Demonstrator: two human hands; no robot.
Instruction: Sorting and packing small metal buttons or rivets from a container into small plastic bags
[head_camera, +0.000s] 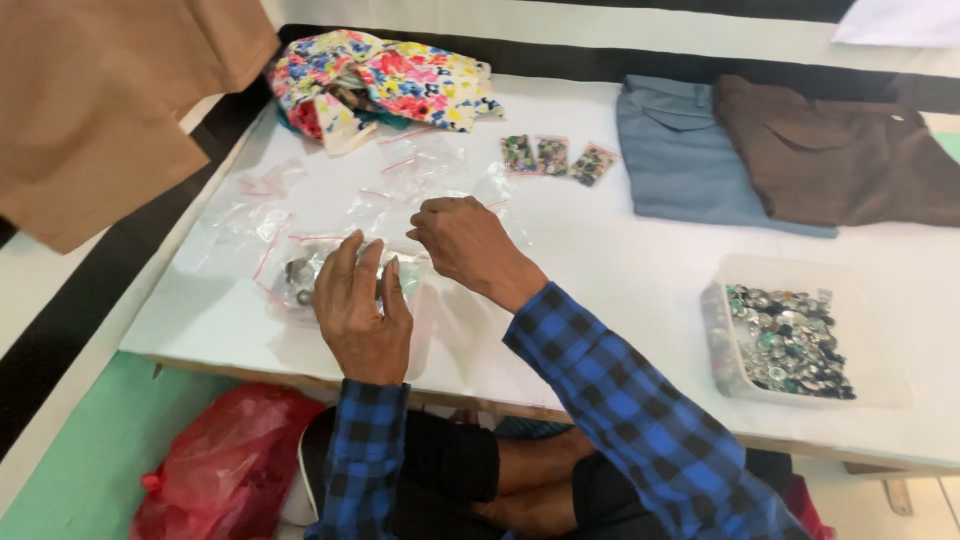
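My left hand (358, 310) lies flat on a small clear zip bag (300, 280) that holds a few metal buttons, pressing it to the white table (620, 270). My right hand (462, 240) hovers just right of it with fingers pinched together near the bag's top edge; what it pinches I cannot tell. Both sleeves are blue and black plaid. Several empty clear zip bags (410, 175) lie spread behind the hands.
A clear tub of shiny buttons (790, 340) sits at the right. Three filled small bags (555, 158) lie mid-table. Floral cloth (385, 85) is at the back, folded blue trousers (680, 150) and brown trousers (840, 150) at back right. A red plastic bag (225, 465) lies on the floor.
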